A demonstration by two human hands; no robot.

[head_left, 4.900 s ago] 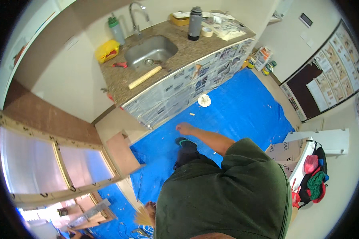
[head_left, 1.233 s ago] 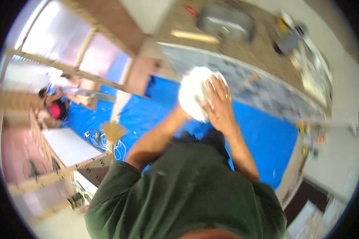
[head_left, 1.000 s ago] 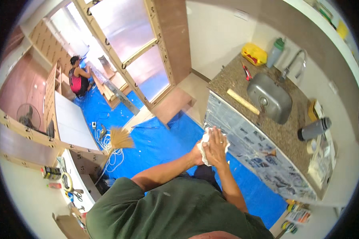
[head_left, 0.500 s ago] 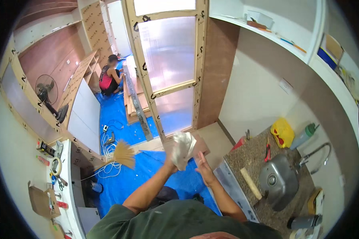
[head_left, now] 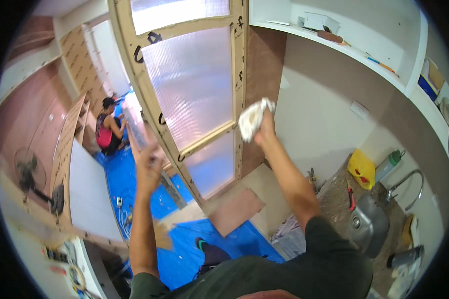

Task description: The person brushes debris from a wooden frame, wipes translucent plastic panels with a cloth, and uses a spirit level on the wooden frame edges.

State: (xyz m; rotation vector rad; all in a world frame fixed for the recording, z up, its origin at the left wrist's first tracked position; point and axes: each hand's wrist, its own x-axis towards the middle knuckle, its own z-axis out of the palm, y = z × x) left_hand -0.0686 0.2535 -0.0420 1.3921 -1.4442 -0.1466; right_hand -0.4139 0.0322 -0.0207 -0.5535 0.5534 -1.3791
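A crumpled white cloth [head_left: 253, 119] is gripped in my right hand [head_left: 267, 130], raised on an outstretched arm. It is just right of the tall wood-framed panel [head_left: 240, 74] with ribbed translucent panes [head_left: 192, 74]; I cannot tell whether it touches the brown board [head_left: 265, 65] behind. My left hand [head_left: 148, 168] is lifted in front of the panel's lower left edge, with no object visible in it. Motion smears its fingers.
A co-worker [head_left: 109, 127] crouches at far left on the blue sheeting [head_left: 184, 259]. A reddish-brown board [head_left: 237, 212] lies below the panel. At right stands a counter with a steel sink [head_left: 369, 222] and yellow bag [head_left: 361, 168]. A white shelf [head_left: 334, 41] hangs above.
The cloth has passed from my left hand to my right, which has risen toward the panel's right side. My left hand has moved left and up. The view has shifted.
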